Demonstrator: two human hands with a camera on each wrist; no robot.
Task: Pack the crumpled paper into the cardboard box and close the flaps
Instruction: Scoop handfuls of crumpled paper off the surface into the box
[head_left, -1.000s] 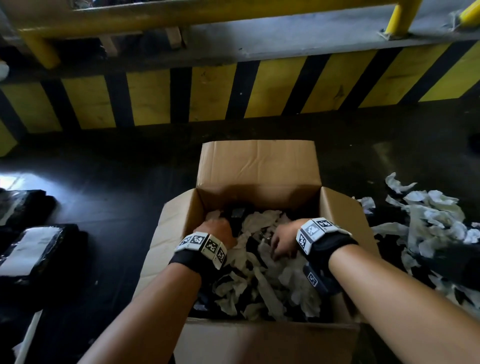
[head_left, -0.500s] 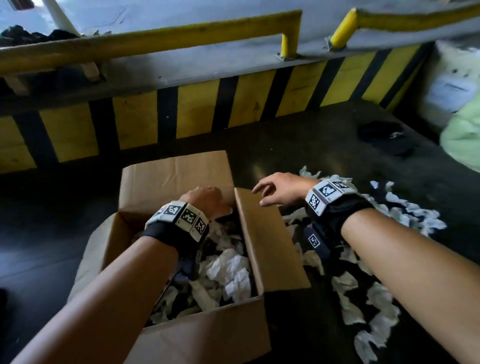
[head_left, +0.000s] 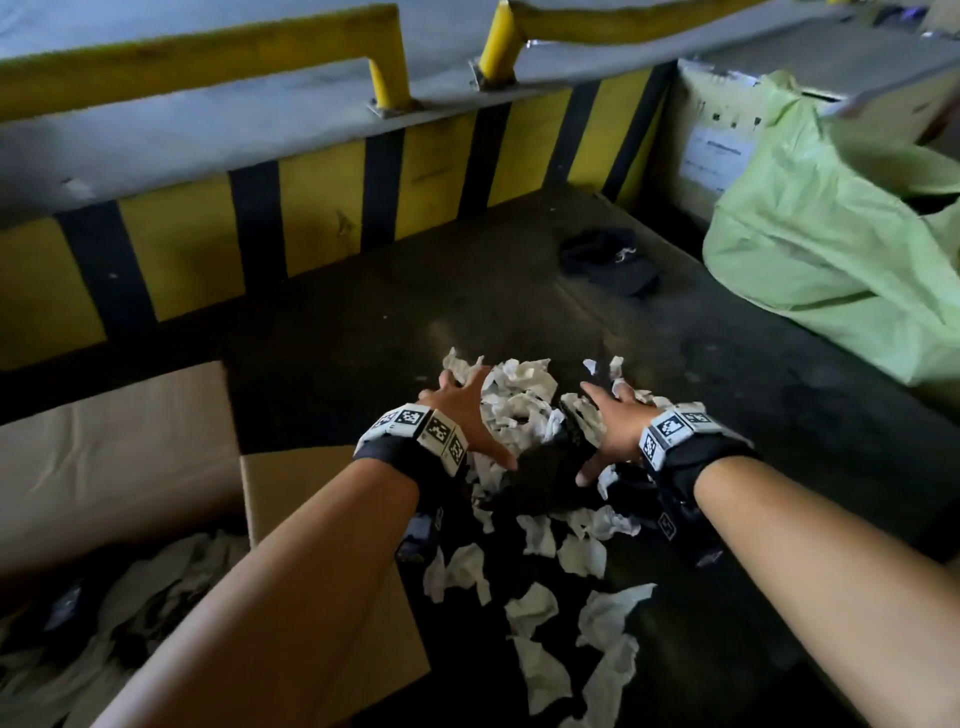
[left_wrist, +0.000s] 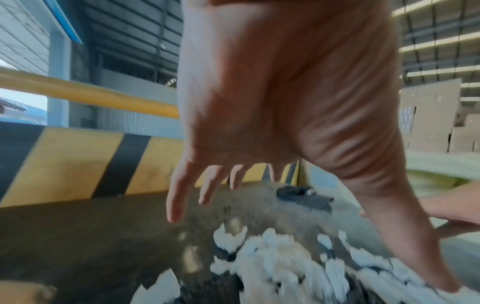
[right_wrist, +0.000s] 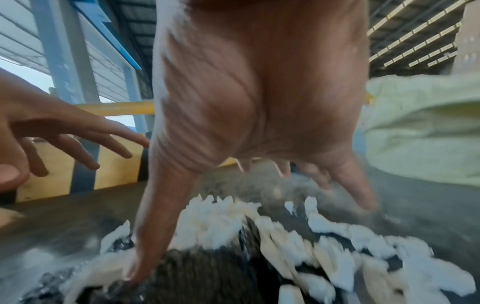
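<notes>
Step in hand: I judge this to be the gathering of another load; my left hand (head_left: 460, 410) and right hand (head_left: 618, 423) hang over the heap of crumpled paper (head_left: 524, 410) on the dark floor (head_left: 363, 322), and neither has hold of anything.
Left fingers: spread wide apart and fairly straight, tips just above the far edge of the heap; the thumb points toward my right hand.
Right fingers: splayed as well, thumb low at the near side of the heap; whether the tips already touch paper I cannot tell, the wrist views being blurred.
Paper: white, torn and scrunched scraps, thickest between and just beyond my fingers, with looser bits trailing back under my right wrist.
Box: the cardboard box (head_left: 130, 467) lies behind my left wrist, flaps up, some paper already inside.
Next move: I reckon both hands must drop, close inward round the heap, and carry it back left over the box's near flap (head_left: 291, 488).
Handling: light, springy stuff; scraps will likely slip out between spread fingers.
</notes>
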